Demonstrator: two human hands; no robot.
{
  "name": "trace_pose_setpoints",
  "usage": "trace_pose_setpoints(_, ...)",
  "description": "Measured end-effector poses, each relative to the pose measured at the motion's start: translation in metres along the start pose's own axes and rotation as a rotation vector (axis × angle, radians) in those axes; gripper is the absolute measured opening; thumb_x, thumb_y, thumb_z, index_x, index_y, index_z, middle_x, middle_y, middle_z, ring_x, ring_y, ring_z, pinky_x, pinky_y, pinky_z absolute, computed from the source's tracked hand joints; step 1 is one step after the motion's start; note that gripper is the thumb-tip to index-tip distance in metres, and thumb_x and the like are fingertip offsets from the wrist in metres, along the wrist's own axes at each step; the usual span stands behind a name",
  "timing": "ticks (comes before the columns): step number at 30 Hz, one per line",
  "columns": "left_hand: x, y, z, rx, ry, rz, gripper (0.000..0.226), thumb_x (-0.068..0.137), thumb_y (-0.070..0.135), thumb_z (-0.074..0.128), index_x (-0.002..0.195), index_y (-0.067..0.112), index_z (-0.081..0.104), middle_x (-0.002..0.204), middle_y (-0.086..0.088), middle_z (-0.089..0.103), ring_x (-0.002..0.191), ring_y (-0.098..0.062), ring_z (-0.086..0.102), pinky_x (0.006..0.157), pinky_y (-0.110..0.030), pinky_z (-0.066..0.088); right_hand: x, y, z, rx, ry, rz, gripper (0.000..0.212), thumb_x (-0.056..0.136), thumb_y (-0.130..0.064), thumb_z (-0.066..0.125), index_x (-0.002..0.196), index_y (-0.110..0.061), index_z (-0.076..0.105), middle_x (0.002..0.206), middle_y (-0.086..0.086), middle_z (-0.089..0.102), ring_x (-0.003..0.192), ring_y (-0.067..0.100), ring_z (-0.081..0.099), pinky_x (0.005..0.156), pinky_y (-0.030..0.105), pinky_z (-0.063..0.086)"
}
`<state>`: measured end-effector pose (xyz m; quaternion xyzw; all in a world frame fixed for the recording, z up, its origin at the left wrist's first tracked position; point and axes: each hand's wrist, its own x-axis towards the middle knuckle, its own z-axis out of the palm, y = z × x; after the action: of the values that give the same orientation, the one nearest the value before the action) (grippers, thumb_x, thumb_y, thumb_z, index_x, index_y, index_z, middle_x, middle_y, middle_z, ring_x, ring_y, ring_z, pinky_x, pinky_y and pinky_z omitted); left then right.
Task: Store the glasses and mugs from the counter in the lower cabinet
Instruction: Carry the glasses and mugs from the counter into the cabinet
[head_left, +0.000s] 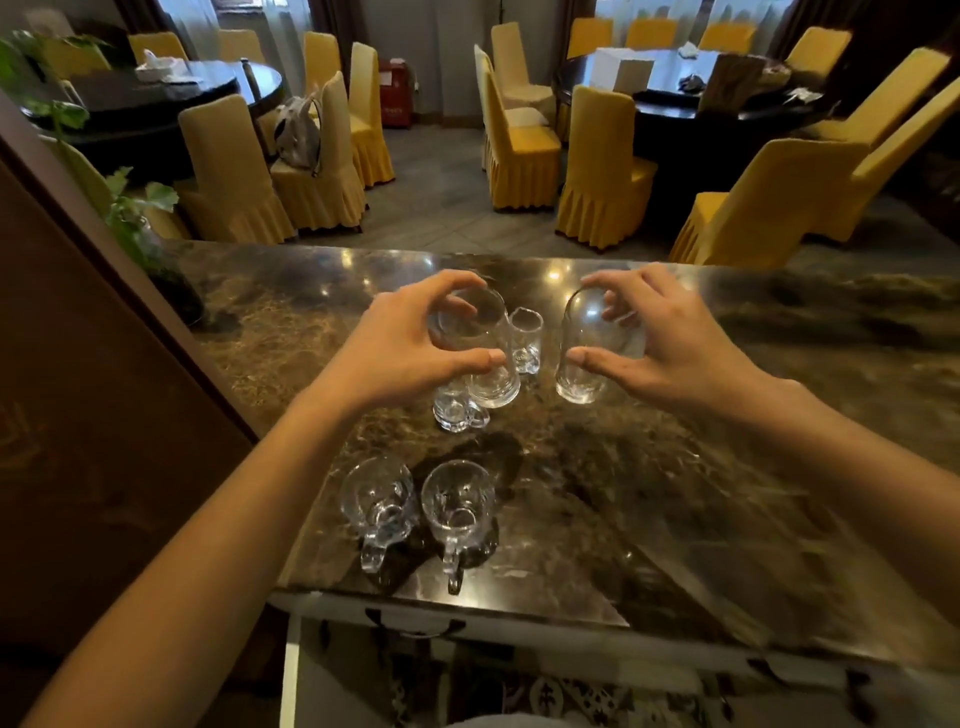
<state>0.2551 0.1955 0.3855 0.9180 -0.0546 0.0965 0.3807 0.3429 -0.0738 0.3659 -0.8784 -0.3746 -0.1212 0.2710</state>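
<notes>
- The left hand (410, 348) is curled around the upper part of a tall clear glass tumbler (488, 379), with the thumb on the near side and the fingers over the far rim.
- The right hand (680, 343) is wrapped the same way around a second tall clear tumbler (582, 374).
- Both tumblers are seen tilted over the far middle of the dark brown veined marble counter (675, 493); whether their bases touch it cannot be told.
- A small clear glass mug (525, 340) is seen standing between the two tumblers.
- Another small clear mug (457, 413) is seen just below the left-hand tumbler, partly hidden by it.
- Two larger clear handled glass mugs (379, 506) (457, 512) are set side by side near the front edge, handles pointing to the viewer.
- A white cabinet front with a dark handle (415, 629) is visible under the counter edge.
- Yellow-covered chairs (597, 166), dark round tables (130, 104) and a green leafy plant (130, 208) are seen beyond.
</notes>
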Motion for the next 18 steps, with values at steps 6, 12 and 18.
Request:
trace_pose_setpoints(6, -0.016, 0.003, 0.032, 0.096, -0.179, 0.077, 0.076, 0.072, 0.054, 0.083, 0.138, 0.035, 0.052, 0.126, 0.009, 0.068, 0.077, 0.0, 0.073, 0.078, -0.031, 0.063, -0.048, 0.001, 0.008, 0.052, -0.069, -0.001, 0.074, 0.077, -0.067, 0.069, 0.138, -0.028, 0.052, 0.114, -0.009, 0.05, 0.098, 0.008, 0.062, 0.087, 0.035, 0.058)
trace_pose_setpoints(12, -0.027, -0.003, 0.059, 0.099, -0.32, 0.087, 0.073, 0.07, 0.057, 0.083, 0.133, 0.04, 0.051, 0.123, 0.013, 0.067, 0.085, -0.001, 0.072, 0.082, -0.033, 0.061, -0.077, 0.0, 0.024, 0.113, -0.123, 0.038, 0.073, 0.077, -0.062, 0.074, 0.14, -0.03, 0.053, 0.117, -0.01, 0.051, 0.099, 0.004, 0.061, 0.09, 0.031, 0.057)
trace_pose_setpoints(18, -0.033, -0.009, 0.076, 0.183, -0.423, 0.091, 0.077, 0.066, 0.057, 0.086, 0.131, 0.038, 0.051, 0.124, 0.011, 0.066, 0.093, -0.001, 0.066, 0.088, -0.032, 0.057, -0.095, -0.002, 0.041, 0.145, -0.182, 0.063, 0.074, 0.075, -0.061, 0.077, 0.139, -0.031, 0.053, 0.117, -0.013, 0.049, 0.1, 0.002, 0.061, 0.09, 0.031, 0.057)
